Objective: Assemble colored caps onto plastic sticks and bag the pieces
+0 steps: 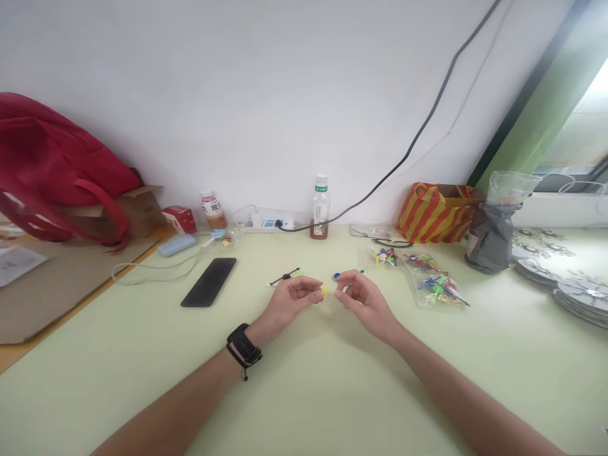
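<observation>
My left hand, with a black watch on its wrist, pinches a small yellow plastic piece between thumb and fingers. Just to the right, my right hand has thumb and index finger curled together in a pinch. Whatever is at its fingertips is too small to make out. A narrow gap separates the two hands, held over the table. Behind the left hand lie thin black, white and green pieces. A blue piece is partly hidden behind the right hand.
Bags of coloured plastic pieces lie right; a phone lies left. Along the wall stand a drink bottle, a power strip with a black cable and a striped bag. Stacked discs sit far right, a red backpack far left.
</observation>
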`<state>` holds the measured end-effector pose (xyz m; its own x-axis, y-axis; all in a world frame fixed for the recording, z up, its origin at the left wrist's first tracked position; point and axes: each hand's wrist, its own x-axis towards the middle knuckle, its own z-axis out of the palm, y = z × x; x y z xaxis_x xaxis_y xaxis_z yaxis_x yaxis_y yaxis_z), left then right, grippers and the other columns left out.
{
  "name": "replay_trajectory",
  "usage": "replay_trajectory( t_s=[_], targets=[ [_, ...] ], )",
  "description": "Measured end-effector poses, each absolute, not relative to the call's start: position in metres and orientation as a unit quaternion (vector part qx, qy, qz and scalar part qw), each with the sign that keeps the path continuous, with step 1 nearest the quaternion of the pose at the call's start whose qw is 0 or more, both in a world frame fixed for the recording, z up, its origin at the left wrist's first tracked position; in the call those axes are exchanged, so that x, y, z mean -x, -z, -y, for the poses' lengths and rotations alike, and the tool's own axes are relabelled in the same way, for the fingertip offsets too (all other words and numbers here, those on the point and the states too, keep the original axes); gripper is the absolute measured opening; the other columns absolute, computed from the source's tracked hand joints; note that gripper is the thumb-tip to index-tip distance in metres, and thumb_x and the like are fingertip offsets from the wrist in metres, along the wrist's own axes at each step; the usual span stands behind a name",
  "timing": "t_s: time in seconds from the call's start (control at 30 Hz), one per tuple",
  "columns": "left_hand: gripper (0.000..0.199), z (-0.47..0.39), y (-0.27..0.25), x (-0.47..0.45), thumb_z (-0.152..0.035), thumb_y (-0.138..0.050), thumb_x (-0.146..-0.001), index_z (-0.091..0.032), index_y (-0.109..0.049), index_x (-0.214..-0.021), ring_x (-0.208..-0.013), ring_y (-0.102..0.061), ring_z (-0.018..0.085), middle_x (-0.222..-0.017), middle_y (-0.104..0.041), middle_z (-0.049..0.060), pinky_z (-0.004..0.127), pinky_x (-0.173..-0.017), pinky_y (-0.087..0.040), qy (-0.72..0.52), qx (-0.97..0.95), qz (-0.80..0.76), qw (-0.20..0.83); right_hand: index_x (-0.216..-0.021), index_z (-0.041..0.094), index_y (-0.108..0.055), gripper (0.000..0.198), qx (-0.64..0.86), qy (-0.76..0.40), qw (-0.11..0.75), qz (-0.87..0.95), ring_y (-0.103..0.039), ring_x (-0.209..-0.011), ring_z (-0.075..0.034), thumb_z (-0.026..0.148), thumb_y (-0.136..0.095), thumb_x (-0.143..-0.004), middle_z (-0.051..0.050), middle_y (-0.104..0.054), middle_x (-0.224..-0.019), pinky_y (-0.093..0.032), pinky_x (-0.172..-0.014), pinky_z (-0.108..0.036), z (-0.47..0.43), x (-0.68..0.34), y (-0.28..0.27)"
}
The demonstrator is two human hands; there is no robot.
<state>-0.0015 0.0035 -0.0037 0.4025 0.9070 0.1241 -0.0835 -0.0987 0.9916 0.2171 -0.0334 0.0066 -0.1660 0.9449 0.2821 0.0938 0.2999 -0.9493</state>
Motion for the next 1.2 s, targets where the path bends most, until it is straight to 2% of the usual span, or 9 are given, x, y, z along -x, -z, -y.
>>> replay_trajectory(
  t_s=[0.1, 0.33, 0.53, 0.6, 0.63, 0.7, 0.77, 1.0, 1.2],
  targets=[
    [0.031, -0.0019, 0.0028, 0.0015, -0.036, -0.084, -0.082, -0.018, -0.077, -0.106, -0.094, -0.071, 0.020, -0.101, -0.076, 0.008, 0.036, -0.091, -0.058, -0.418, -0.610, -0.333, 0.585, -0.121, 0.026, -0.058, 0.038, 0.407, -0.402, 0.472, 0.671, -0.058, -0.070, -0.014, 0.048, -0.067, -0.092, -0.005, -0.065, -0.102, -0.050, -0.064, -0.030, 0.0341, -0.2140, -0.0003],
    [0.029, -0.0022, 0.0028, 0.0007, -0.035, -0.083, -0.083, -0.019, -0.077, -0.107, -0.096, -0.071, 0.020, -0.101, -0.075, 0.007, 0.035, -0.091, -0.057, -0.416, -0.607, -0.321, 0.596, -0.127, 0.026, -0.058, 0.035, 0.408, -0.381, 0.447, 0.699, -0.060, -0.071, -0.015, 0.042, -0.061, -0.096, -0.005, -0.065, -0.099, -0.053, -0.065, -0.030, 0.0348, -0.2151, 0.0025],
    [0.030, -0.0018, 0.0030, 0.0010, -0.035, -0.084, -0.083, -0.018, -0.077, -0.108, -0.094, -0.070, 0.019, -0.100, -0.075, 0.007, 0.034, -0.090, -0.057, -0.412, -0.601, -0.321, 0.606, -0.150, 0.029, -0.041, 0.058, 0.410, -0.310, 0.472, 0.716, -0.054, -0.065, -0.013, 0.037, -0.059, -0.096, -0.004, -0.062, -0.102, -0.050, -0.064, -0.030, 0.0365, -0.2204, 0.0005],
    [0.030, -0.0017, 0.0035, 0.0009, -0.035, -0.084, -0.083, -0.018, -0.077, -0.107, -0.094, -0.071, 0.019, -0.101, -0.075, 0.007, 0.033, -0.090, -0.057, -0.412, -0.597, -0.318, 0.610, -0.133, 0.025, -0.057, 0.039, 0.421, -0.301, 0.467, 0.717, -0.052, -0.064, -0.013, 0.038, -0.058, -0.097, -0.003, -0.062, -0.098, -0.048, -0.065, -0.030, 0.0370, -0.2213, -0.0002],
    [0.030, -0.0017, 0.0039, 0.0008, -0.035, -0.084, -0.083, -0.018, -0.076, -0.107, -0.093, -0.071, 0.018, -0.101, -0.075, 0.007, 0.033, -0.090, -0.057, -0.411, -0.597, -0.319, 0.611, -0.112, 0.022, -0.066, 0.025, 0.426, -0.314, 0.451, 0.718, -0.050, -0.062, -0.013, 0.040, -0.054, -0.099, -0.002, -0.061, -0.089, -0.046, -0.064, -0.029, 0.0370, -0.2215, -0.0006],
    [0.031, -0.0017, 0.0044, 0.0007, -0.035, -0.085, -0.082, -0.017, -0.076, -0.107, -0.092, -0.071, 0.018, -0.101, -0.075, 0.006, 0.032, -0.090, -0.056, -0.410, -0.598, -0.324, 0.608, -0.067, 0.020, -0.056, 0.045, 0.435, -0.362, 0.408, 0.716, -0.042, -0.055, -0.012, 0.044, -0.045, -0.103, 0.001, -0.049, -0.066, -0.039, -0.057, -0.029, 0.0363, -0.2217, -0.0018],
    [0.031, -0.0016, 0.0042, 0.0008, -0.035, -0.085, -0.082, -0.017, -0.076, -0.106, -0.091, -0.071, 0.018, -0.100, -0.075, 0.006, 0.033, -0.090, -0.056, -0.409, -0.602, -0.328, 0.603, -0.054, 0.021, -0.038, 0.056, 0.436, -0.395, 0.387, 0.710, -0.034, -0.052, -0.012, 0.049, -0.044, -0.102, 0.003, -0.035, -0.056, -0.033, -0.053, -0.028, 0.0352, -0.2211, -0.0031],
    [0.030, -0.0001, 0.0017, 0.0000, -0.036, -0.084, -0.083, -0.018, -0.076, -0.106, -0.094, -0.071, 0.019, -0.102, -0.075, 0.007, 0.032, -0.090, -0.055, -0.404, -0.609, -0.326, 0.599, -0.099, 0.022, -0.058, 0.023, 0.407, -0.403, 0.450, 0.685, -0.058, -0.072, -0.015, 0.043, -0.066, -0.094, -0.002, -0.065, -0.091, -0.047, -0.065, -0.028, 0.0361, -0.2154, -0.0050],
    [0.032, 0.0004, 0.0015, -0.0004, -0.036, -0.081, -0.086, -0.018, -0.074, -0.112, -0.096, -0.071, 0.020, -0.102, -0.074, 0.008, 0.033, -0.091, -0.056, -0.396, -0.621, -0.327, 0.592, -0.104, 0.023, -0.061, 0.020, 0.415, -0.375, 0.448, 0.698, -0.062, -0.076, -0.016, 0.041, -0.061, -0.097, -0.004, -0.067, -0.096, -0.050, -0.067, -0.029, 0.0315, -0.2180, 0.0009]
  ],
)
